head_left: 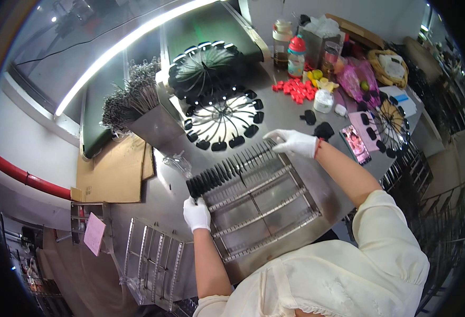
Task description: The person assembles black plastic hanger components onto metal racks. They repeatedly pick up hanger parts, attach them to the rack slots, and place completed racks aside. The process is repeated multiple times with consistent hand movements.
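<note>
Both hands are at the metal rack (262, 214): my right hand (294, 143) half open, my left hand (196, 215) curled; I can't tell its hold.

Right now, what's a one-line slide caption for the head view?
White-gloved left hand and right hand at opposite ends of a row of dark pieces on a slotted metal rack.

A: Where could a hand pass?
B: Left of the left hand (197, 214), over the steel table (156, 203) — until the clear plastic bag (178, 164), farther off.
A: And along the far side of the rack (260, 213)?
B: A narrow strip — the ring of black-ended pieces (224, 112) stands just beyond; the right hand (296, 142) blocks the right end.
</note>
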`<state>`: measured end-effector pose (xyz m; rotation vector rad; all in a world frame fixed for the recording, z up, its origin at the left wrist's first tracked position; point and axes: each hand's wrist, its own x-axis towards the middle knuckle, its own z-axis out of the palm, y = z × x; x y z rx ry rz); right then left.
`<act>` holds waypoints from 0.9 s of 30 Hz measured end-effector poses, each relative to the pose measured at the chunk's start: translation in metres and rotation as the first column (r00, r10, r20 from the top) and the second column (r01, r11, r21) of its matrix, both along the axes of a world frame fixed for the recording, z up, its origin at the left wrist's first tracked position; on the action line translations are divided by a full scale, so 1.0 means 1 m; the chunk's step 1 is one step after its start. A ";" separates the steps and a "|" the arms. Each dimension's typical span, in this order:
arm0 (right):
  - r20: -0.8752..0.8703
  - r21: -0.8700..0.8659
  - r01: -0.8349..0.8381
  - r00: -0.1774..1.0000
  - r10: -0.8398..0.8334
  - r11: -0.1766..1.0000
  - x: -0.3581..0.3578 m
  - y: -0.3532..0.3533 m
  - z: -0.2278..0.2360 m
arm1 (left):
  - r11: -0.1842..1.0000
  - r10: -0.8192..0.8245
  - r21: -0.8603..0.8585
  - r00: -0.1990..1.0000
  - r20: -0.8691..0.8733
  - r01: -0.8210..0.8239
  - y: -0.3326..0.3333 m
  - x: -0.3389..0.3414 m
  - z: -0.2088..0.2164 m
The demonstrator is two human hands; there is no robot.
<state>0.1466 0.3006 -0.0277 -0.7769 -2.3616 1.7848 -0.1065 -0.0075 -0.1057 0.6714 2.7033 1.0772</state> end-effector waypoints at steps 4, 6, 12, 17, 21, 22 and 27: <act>-0.118 -0.153 0.257 0.954 -0.276 0.954 -0.032 0.028 -0.006 | 0.999 -0.037 -0.044 0.989 -0.143 0.031 0.010 0.000 0.011; -0.134 -0.067 0.409 0.900 -0.414 0.910 -0.085 0.054 -0.006 | 0.998 -0.041 0.037 0.992 -0.118 0.045 0.007 -0.006 0.004; -0.041 0.695 0.301 0.924 -0.381 0.653 -0.253 0.129 -0.022 | 0.992 -0.052 0.116 0.998 -0.018 0.054 0.004 -0.004 0.004; 0.053 0.615 0.479 0.768 -0.639 0.627 -0.310 0.172 -0.034 | 0.989 -0.074 0.131 0.996 0.058 0.066 0.011 0.003 0.012; -0.320 0.810 0.505 0.807 -0.497 0.298 -0.296 0.161 -0.003 | 0.986 -0.087 0.143 0.996 0.001 0.086 0.003 0.004 0.010; -0.296 0.826 0.471 0.830 -0.473 0.309 -0.285 0.159 0.000 | 0.984 -0.093 0.150 0.996 -0.001 0.092 0.006 0.003 0.012; 0.085 0.814 0.158 0.920 -0.383 0.560 -0.218 0.066 -0.006 | 0.985 -0.082 0.146 0.996 -0.036 0.087 0.005 -0.001 0.005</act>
